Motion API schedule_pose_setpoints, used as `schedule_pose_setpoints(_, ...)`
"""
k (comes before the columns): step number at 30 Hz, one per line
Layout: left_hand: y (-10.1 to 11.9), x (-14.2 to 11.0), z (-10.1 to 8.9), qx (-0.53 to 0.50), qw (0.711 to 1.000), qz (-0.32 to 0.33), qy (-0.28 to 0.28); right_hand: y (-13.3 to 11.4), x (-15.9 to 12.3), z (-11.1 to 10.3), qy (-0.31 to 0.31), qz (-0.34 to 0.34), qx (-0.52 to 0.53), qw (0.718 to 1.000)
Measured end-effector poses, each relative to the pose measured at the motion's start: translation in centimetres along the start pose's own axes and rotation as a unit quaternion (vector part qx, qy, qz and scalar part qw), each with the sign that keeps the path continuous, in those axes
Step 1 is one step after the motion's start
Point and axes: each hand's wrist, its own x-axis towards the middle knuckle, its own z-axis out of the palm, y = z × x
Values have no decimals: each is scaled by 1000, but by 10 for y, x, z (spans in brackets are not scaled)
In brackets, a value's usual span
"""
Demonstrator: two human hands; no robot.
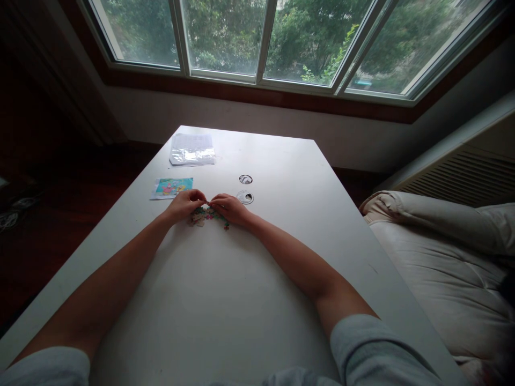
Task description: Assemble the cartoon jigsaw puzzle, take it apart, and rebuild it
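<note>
Pinching small reddish piece (207,202) with my left hand (188,204) and right hand (230,208) at colourful pile (208,215), white surface (209,300).

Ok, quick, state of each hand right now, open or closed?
Left hand: fingertips closed at the small colourful pieces; whether it holds one, can't tell.
Right hand: fingertips closed beside the left's; contents unclear.

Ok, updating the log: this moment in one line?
left hand, right hand: fingers close together over colorful pieces | picture sheet: by left hand | discs: beyond right hand
</note>
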Motion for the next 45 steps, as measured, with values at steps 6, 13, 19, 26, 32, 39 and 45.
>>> schedule_pose_setpoints(6,0,1,-3,-35,999,-14,-21,-1,1,1,-4,13,3,1000)
schedule_pose_setpoints(13,8,-2,-1,-89,995,-26,-24,-8,1,-1,11,7,24,1000)
schedule_pose_setpoints(19,12,-5,2,-66,997,-7,-29,-10,1,0,14,5,30,999)
schedule_pose_setpoints(26,7,-3,6,29,999,14,22,-12,2,-4,19,-5,40,999)
schedule_pose_setpoints(32,19,-6,6,-48,999,-11,10,-18,1,-6,34,14,71,997)
schedule_pose_setpoints(39,34,-10,12,-96,995,1,22,-21,3,-3,113,118,115,980)
schedule_pose_setpoints(45,30,-11,18,-75,997,8,29,-23,3,-5,109,128,115,979)
